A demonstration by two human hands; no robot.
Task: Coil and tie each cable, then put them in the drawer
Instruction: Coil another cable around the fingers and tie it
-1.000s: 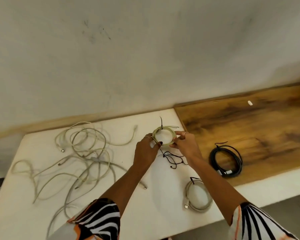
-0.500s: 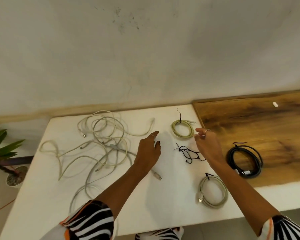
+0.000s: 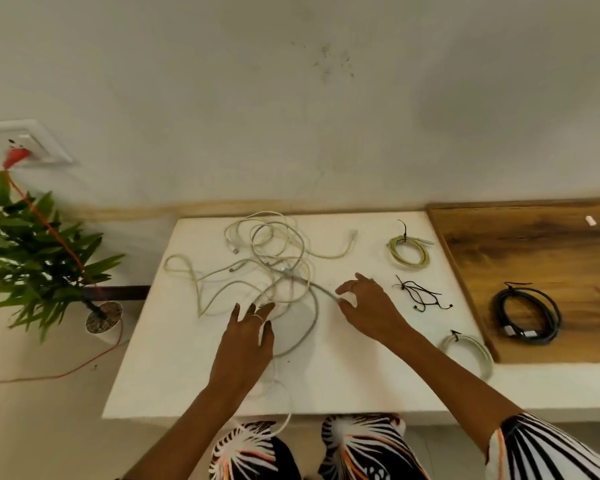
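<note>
A tangle of loose white cables (image 3: 274,258) sprawls over the left half of the white table (image 3: 174,375). My right hand (image 3: 368,306) pinches the end of a grey cable (image 3: 321,289) that leads out of this tangle. Spread and holding nothing, the fingers of my left hand (image 3: 246,337) hover over the tangle's near edge. A tied yellowish coil (image 3: 408,250) lies at the back right of the table. Loose black ties (image 3: 420,296) lie just right of my right hand. Near the front right edge sits a tied pale coil (image 3: 471,351).
A tied black coil (image 3: 525,315) lies on the wooden board (image 3: 534,244) to the right, with a small white piece (image 3: 591,220) further back. A potted plant (image 3: 32,258) stands left of the table. An orange cord (image 3: 49,375) runs from the wall socket (image 3: 25,143).
Both hands left the tied yellowish coil on the table and moved left. My right hand has taken the grey cable's end; my left hand reached over the tangle. The view swung left.
</note>
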